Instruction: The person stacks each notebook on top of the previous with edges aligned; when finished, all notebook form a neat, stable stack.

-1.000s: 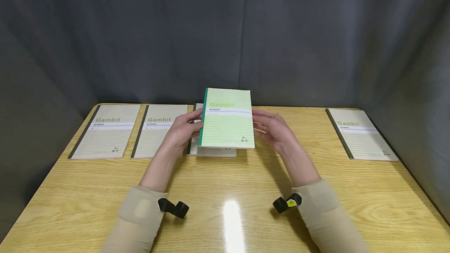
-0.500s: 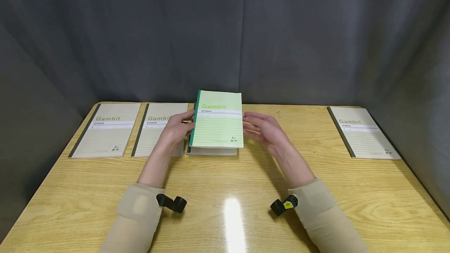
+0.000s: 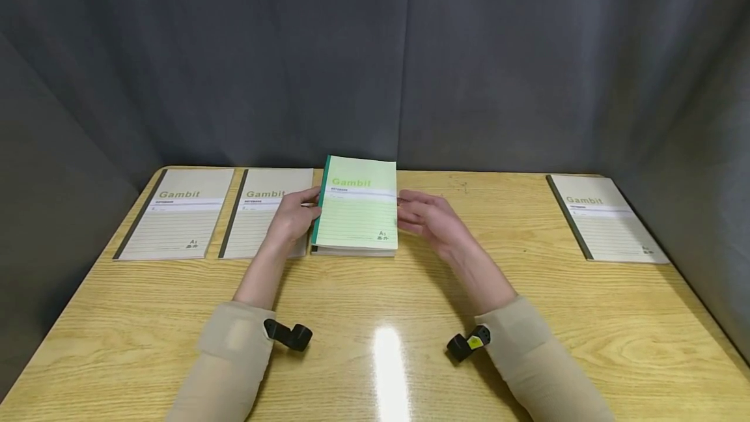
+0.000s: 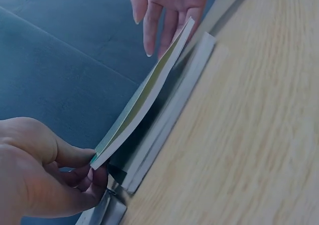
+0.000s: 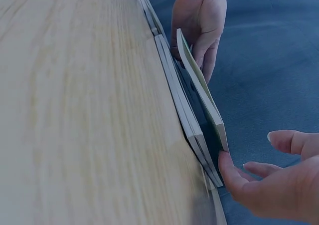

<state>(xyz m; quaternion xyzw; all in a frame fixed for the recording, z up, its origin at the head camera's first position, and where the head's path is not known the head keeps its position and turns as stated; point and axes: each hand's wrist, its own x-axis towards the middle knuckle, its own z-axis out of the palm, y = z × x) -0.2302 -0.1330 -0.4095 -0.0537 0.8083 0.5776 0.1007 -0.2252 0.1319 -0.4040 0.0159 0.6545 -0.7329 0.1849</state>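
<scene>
A pale green notebook (image 3: pixel 357 213) with a dark green spine hovers over a stack of grey notebooks (image 3: pixel 354 253) at the table's back middle. My left hand (image 3: pixel 290 219) pinches it at the spine edge, thumb on top and fingers beneath, as the left wrist view shows. At the opposite edge is my right hand (image 3: pixel 432 219), its fingers extended. In the right wrist view, the right index fingertip (image 5: pixel 225 160) meets the notebook's corner while the thumb stands apart from it. A gap shows there between the green notebook and the stacked notebooks (image 5: pixel 182 105). Most of the stack's top is hidden.
Two grey notebooks lie to the left: an outer one (image 3: pixel 176 220) and an inner one (image 3: pixel 258 230), partly behind my left hand. Another grey notebook (image 3: pixel 609 223) lies at the far right. A dark curtain (image 3: pixel 375 57) hangs behind the wooden table (image 3: pixel 328 350).
The green notebook has moved left and lower, from partly beside the stack to over it. Both hands have travelled with it, the left keeping its pinch on the spine.
</scene>
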